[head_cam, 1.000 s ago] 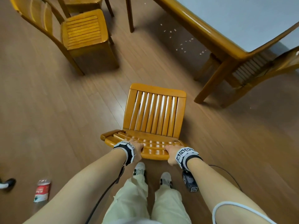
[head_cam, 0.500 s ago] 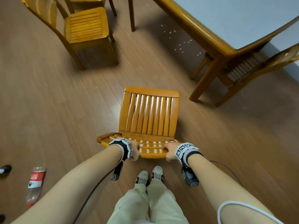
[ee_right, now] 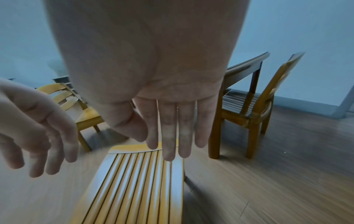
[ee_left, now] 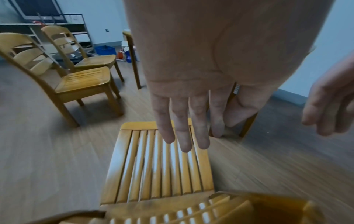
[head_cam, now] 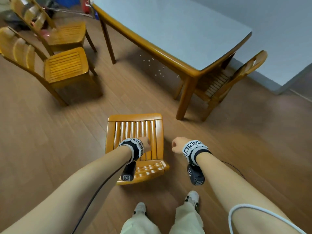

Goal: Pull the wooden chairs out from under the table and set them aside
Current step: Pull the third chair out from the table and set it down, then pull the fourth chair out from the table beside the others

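Note:
A wooden slatted chair point(head_cam: 135, 130) point(ee_left: 159, 166) point(ee_right: 138, 178) stands on the floor right in front of me, its backrest nearest my legs. My left hand point(head_cam: 145, 143) point(ee_left: 184, 133) hovers over its seat with straight fingers, holding nothing. Just right of the chair, my right hand point(head_cam: 176, 146) point(ee_right: 172, 142) hangs free with straight fingers. Another wooden chair point(head_cam: 236, 78) point(ee_right: 254, 109) is tucked under the right end of the grey-topped table point(head_cam: 177, 36). Two more chairs point(head_cam: 65, 66) point(ee_left: 80, 78) stand out on the floor at the left.
A grey wall point(head_cam: 278, 31) runs behind the table and the tucked chair. Small white scraps point(head_cam: 152, 65) lie on the floor under the table. Shelves and a blue bin point(ee_left: 105, 50) stand at the far back. My feet point(head_cam: 191, 198) are just behind the near chair.
Both hands have let go of the near chair's backrest and lifted forward over the seat and beside it. The view has tilted up toward the table.

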Demonstrator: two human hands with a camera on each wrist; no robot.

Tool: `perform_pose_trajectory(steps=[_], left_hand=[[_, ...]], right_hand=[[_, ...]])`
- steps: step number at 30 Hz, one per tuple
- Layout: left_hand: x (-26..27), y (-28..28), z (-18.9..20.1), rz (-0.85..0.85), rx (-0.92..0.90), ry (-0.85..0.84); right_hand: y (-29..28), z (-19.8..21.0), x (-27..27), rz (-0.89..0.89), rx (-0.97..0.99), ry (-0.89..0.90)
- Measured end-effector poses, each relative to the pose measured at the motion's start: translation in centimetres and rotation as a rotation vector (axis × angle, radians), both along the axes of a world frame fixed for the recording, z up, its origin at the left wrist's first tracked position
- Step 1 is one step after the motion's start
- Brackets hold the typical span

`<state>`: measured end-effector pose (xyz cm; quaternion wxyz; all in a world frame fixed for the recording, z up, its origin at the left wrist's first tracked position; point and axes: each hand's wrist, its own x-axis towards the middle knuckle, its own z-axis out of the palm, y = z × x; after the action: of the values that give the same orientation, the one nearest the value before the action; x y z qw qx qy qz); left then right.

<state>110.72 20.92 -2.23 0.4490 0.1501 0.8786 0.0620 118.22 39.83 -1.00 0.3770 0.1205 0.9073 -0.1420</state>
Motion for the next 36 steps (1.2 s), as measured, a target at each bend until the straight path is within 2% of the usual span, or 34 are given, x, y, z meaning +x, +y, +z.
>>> perform_pose_trajectory(steps=[3, 13, 19, 24, 31, 36], left_hand=[[-0.6, 5.6, 0.9, -0.030, -0.001, 0.028], [-1.7, 29.7, 4.2, -0.143, -0.007, 0.195], [-3.9, 41.2, 6.2, -0.165, 0.037, 0.243], [-7.9, 48.8, 5.4, -0.133, 0.088, 0.226], [-17.6, 59.3, 5.3, -0.101, 0.172, 0.218], [-23.5, 65.4, 5.4, -0.032, 0.237, 0.212]], right_hand=[[5.3, 0.6, -0.1, -0.021, 0.007, 0.023], [29.2, 3.5, 0.5, -0.129, 0.058, 0.059], [38.5, 5.2, -2.2, -0.162, 0.068, 0.113], [44.8, 4.9, -6.3, -0.141, 0.104, 0.118], [55.6, 5.8, -15.4, -0.069, 0.216, 0.099], [62.0, 6.3, -23.2, -0.034, 0.291, 0.225]])
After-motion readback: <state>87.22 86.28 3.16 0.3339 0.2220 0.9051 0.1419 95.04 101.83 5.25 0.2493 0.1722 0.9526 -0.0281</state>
